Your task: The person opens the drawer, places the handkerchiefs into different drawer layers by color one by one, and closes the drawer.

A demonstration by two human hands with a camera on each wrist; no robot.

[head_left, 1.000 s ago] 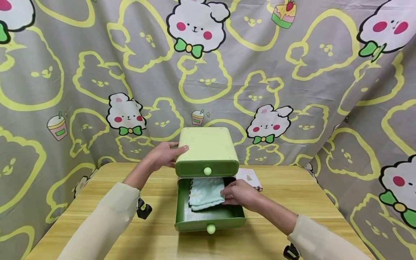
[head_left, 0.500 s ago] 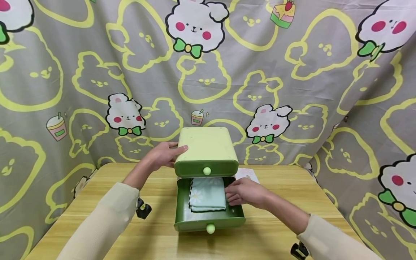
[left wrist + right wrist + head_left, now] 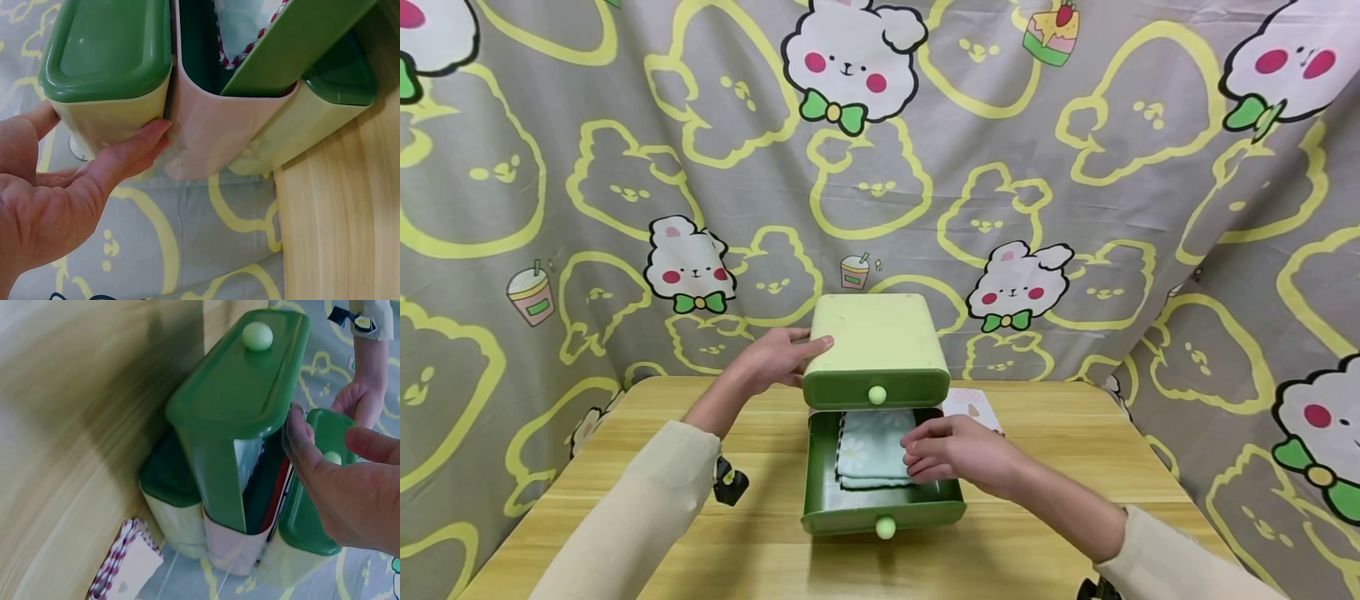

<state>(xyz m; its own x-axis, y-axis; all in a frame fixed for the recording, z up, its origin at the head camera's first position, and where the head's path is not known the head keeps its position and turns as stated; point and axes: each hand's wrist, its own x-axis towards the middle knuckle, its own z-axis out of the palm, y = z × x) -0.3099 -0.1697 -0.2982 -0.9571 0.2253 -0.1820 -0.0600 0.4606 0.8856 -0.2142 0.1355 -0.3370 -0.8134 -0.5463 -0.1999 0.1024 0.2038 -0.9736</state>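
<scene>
A drawer cabinet [image 3: 876, 333] in stacked cream and pink tiers stands on the table, its green middle drawer [image 3: 850, 521] pulled out. Inside lies a folded light-blue cloth [image 3: 872, 450] with a daisy print and a checked edge. My left hand [image 3: 775, 358] rests against the left side of the top tier, thumb over its upper edge; in the left wrist view its fingers [image 3: 134, 147] lie along the side wall. My right hand [image 3: 962, 454] is over the drawer's right side, fingers loosely bent by the cloth's right edge. Whether they touch the cloth, I cannot tell.
Another folded cloth [image 3: 972, 408], pale with a red-checked edge, lies on the wooden table [image 3: 737, 500] behind the cabinet's right side. The top drawer is closed and has a round knob [image 3: 877, 395]. A patterned curtain [image 3: 880, 167] hangs behind and at both sides.
The light-blue cloth has been straightened in the drawer and my right hand has let go of it. That hand moved right, then back over the cloth's edge. My left hand stays put.
</scene>
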